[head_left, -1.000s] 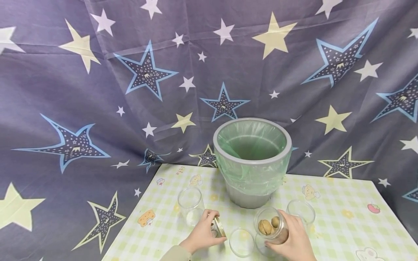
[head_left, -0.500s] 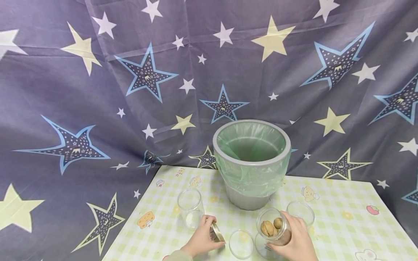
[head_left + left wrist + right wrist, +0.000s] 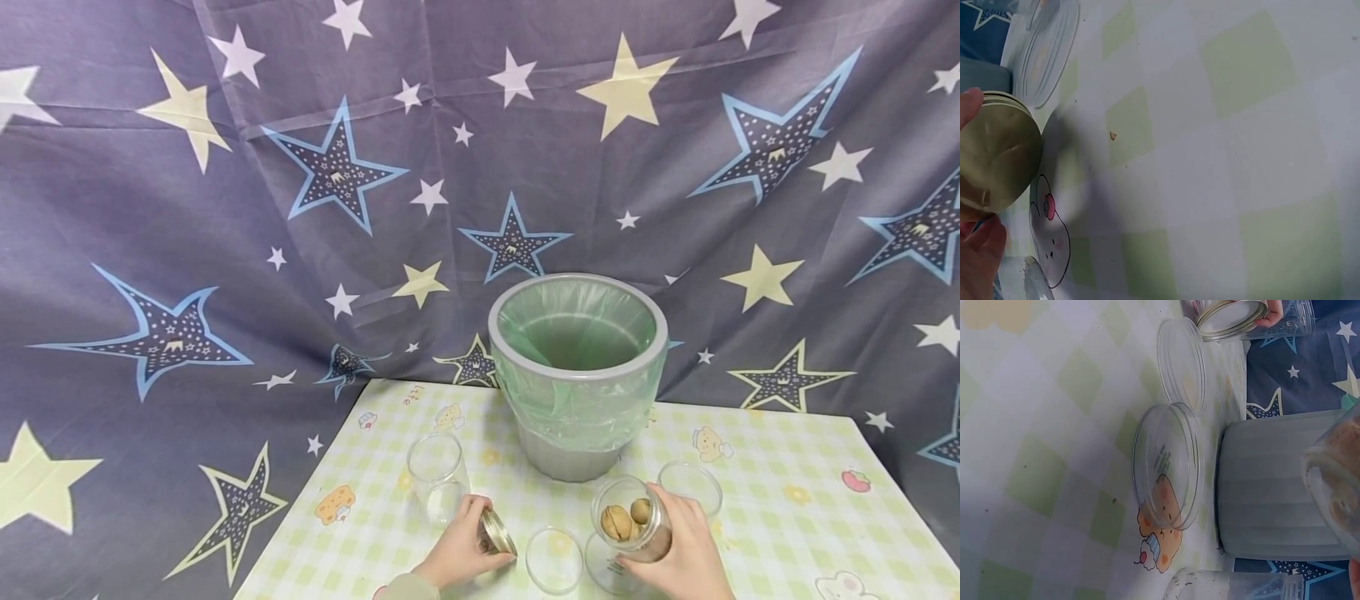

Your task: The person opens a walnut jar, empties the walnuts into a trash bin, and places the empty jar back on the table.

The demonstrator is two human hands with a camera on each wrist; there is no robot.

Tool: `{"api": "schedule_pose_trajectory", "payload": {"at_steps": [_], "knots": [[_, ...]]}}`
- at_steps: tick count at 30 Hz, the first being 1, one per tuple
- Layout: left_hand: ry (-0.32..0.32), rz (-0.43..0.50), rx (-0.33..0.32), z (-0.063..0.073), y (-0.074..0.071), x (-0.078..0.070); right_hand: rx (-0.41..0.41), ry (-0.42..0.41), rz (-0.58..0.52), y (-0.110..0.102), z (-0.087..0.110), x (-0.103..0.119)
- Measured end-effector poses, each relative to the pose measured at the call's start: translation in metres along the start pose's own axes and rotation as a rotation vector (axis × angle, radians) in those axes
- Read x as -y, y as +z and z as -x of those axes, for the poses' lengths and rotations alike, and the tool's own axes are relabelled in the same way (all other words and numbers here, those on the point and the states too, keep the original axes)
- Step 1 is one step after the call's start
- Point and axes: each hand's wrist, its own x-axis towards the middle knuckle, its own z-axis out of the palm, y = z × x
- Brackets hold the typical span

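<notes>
My left hand (image 3: 459, 546) pinches a shallow gold metal tin (image 3: 497, 533) by its edge, turned on its side. In the left wrist view the tin's round gold face (image 3: 997, 156) shows, with fingers at its rim. My right hand (image 3: 686, 546) grips a clear jar (image 3: 660, 537) tilted toward me, with several walnuts (image 3: 617, 522) inside. Only the jar's end and part of its contents show in the right wrist view. Between the hands, two clear round lids lie on the cloth: one nearer the left hand (image 3: 554, 560), the other (image 3: 606, 565) partly under the held jar.
A grey bin (image 3: 573, 458) with a green liner stands at the back middle. One clear jar (image 3: 438, 475) stands left of it, and a second clear jar (image 3: 701, 483) behind my right hand. Checked cloth (image 3: 810, 533) covers the table; a star-patterned curtain (image 3: 225, 208) hangs behind.
The tin in my left hand has turned so its gold face shows more toward the head camera. My right hand has shifted slightly right with the walnut jar.
</notes>
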Motion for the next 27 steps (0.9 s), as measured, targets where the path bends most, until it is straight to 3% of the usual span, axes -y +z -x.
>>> {"api": "schedule_pose_trajectory", "payload": {"at_steps": [5,19,27], "knots": [[0.014,-0.018,0.001,0.002,0.0,0.004,-0.007,-0.014,-0.008,-0.003,-0.001,0.001],[0.029,-0.072,0.026,0.009,-0.005,0.012,0.044,0.05,-0.023,-0.008,-0.005,-0.001],[-0.038,-0.103,0.057,0.013,-0.005,0.018,0.048,0.063,-0.033,-0.008,-0.006,-0.002]]}}
